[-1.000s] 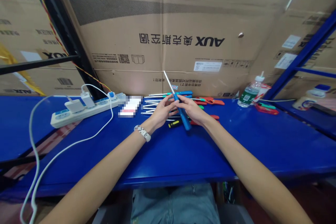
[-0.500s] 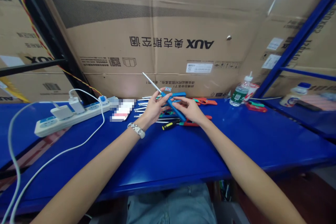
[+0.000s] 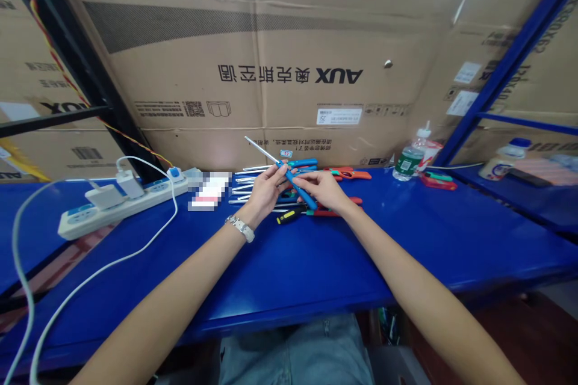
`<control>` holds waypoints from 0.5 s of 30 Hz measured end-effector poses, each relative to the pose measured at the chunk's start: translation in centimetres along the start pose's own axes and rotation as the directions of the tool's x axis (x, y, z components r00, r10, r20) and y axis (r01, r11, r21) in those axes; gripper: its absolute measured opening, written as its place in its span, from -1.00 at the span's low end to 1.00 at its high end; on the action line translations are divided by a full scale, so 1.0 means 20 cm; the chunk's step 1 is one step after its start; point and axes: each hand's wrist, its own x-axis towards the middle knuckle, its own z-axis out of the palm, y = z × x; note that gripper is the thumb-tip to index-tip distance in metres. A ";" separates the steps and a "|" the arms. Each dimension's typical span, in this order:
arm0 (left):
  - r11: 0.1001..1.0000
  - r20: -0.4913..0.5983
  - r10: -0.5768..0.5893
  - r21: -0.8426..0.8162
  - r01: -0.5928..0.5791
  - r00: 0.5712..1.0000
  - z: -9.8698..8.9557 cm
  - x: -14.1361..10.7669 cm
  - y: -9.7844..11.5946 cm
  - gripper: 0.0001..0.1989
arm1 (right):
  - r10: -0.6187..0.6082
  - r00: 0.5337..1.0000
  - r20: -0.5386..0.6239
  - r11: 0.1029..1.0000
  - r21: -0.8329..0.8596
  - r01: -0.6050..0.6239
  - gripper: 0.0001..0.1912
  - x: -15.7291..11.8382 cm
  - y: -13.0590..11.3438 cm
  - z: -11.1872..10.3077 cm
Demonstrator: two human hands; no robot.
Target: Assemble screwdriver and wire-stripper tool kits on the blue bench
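A screwdriver (image 3: 308, 198) with a blue handle and a long silver shaft is held diagonally over the table, its shaft pointing up and to the left. My left hand (image 3: 265, 191) grips it around the front of the handle, thumb and fingers closed. On the handle further back, my right hand (image 3: 324, 190) has thumb and fingers pinched. Beneath both hands lie several more screwdrivers, including one with a black and yellow handle (image 3: 289, 215) and another with a blue handle (image 3: 303, 163). Orange-red handles (image 3: 354, 174) stick out to the right. My hands hide part of this pile.
A power strip (image 3: 130, 201) with chargers and white cables lies at left, beside a pixelated phone-like item (image 3: 210, 191). On the right stand a water bottle (image 3: 409, 159) and a blue-capped bottle (image 3: 506, 159), near a red item (image 3: 438, 181). Cardboard (image 3: 180, 72) backs the blue table (image 3: 289, 271).
The screwdriver's tip has dropped slightly and its shaft slopes less steeply. Both hands keep their hold, with fingers shifted a little. The view has moved slightly.
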 end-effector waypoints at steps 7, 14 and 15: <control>1.000 -0.062 -0.015 -0.004 0.015 0.998 0.00 0.01 0.01 -0.99 | -0.173 0.984 0.037 0.956 -0.232 0.177 -0.64 0.01 0.02 0.01; 0.999 -0.116 -0.017 -0.039 0.012 0.993 -0.02 0.02 0.02 -0.93 | -0.268 0.958 0.103 0.840 -0.463 0.285 -0.60 0.04 -0.03 -0.01; 0.999 -0.134 -0.014 -0.045 0.008 0.991 -0.02 0.02 0.03 -0.91 | -0.275 0.955 0.108 0.829 -0.477 0.293 -0.61 0.05 -0.03 -0.01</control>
